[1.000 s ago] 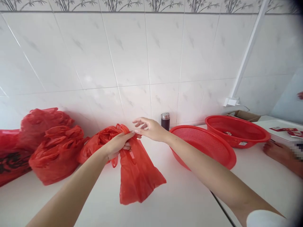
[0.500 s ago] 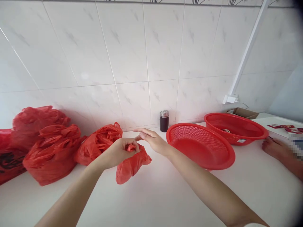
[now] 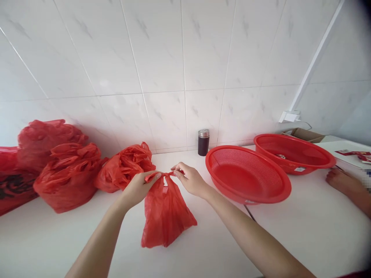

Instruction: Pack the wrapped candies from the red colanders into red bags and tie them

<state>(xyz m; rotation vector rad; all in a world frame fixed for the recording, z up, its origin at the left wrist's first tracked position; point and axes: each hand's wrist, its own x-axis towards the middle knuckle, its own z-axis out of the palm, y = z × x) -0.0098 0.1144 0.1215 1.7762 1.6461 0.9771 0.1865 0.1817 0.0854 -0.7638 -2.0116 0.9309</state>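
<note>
A red plastic bag (image 3: pixel 169 216) hangs between my hands, its body spread downward over the white table. My left hand (image 3: pixel 142 188) pinches the bag's top at its left side. Fingers of my right hand (image 3: pixel 189 178) are closed on the top's right side. A small gap shows in the bag just under the stretched top. Close behind my left hand lies a crumpled red bag (image 3: pixel 123 166).
Bulging red bags (image 3: pixel 68 181) stand at the left. A dark jar with a metal lid (image 3: pixel 203 143) is by the wall. Right of it are a red colander (image 3: pixel 246 173) and a red basin (image 3: pixel 295 152). Another person's hand (image 3: pixel 342 181) rests at the far right.
My right hand has closed on the bag's top, where before its fingers were stretched out. The bag, earlier bunched up, now hangs open and wider. The view has tilted down slightly.
</note>
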